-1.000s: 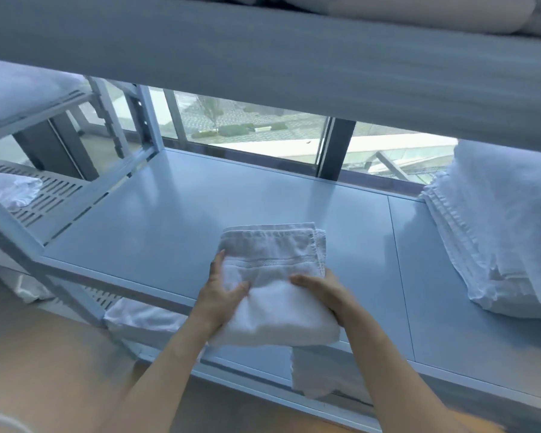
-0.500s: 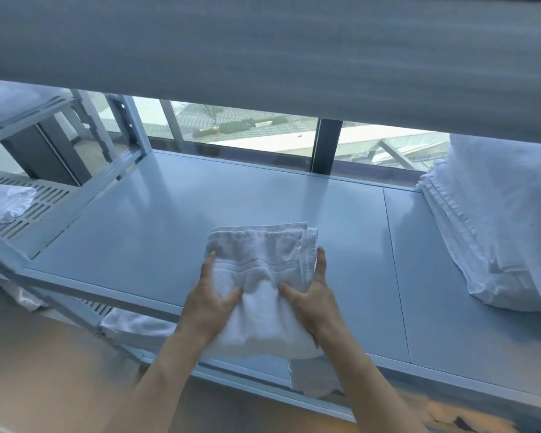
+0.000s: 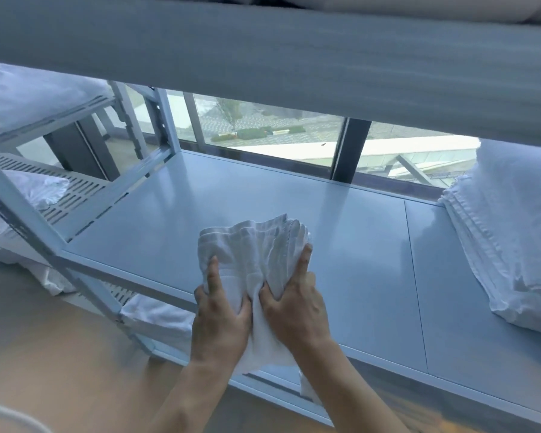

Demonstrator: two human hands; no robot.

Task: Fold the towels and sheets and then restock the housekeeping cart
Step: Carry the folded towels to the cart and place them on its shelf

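A folded white towel (image 3: 256, 251) lies at the front edge of the grey metal shelf (image 3: 341, 232), its near part hanging over the rim. It is bunched and wrinkled between both hands. My left hand (image 3: 221, 310) grips its left side, thumb dug into the cloth and fingers along the edge. My right hand (image 3: 294, 304) grips its right side the same way, index finger stretched up along the fold.
A tall stack of folded white linen (image 3: 506, 245) fills the shelf's right end. The upper shelf's beam (image 3: 294, 57) hangs low overhead. A second rack (image 3: 75, 189) with white cloth stands left. More towels (image 3: 156, 314) lie on the shelf below. A window runs behind.
Both hands have squeezed inward, so the flat towel is now bunched and narrower between them. The thumbs have closed toward each other in the middle.
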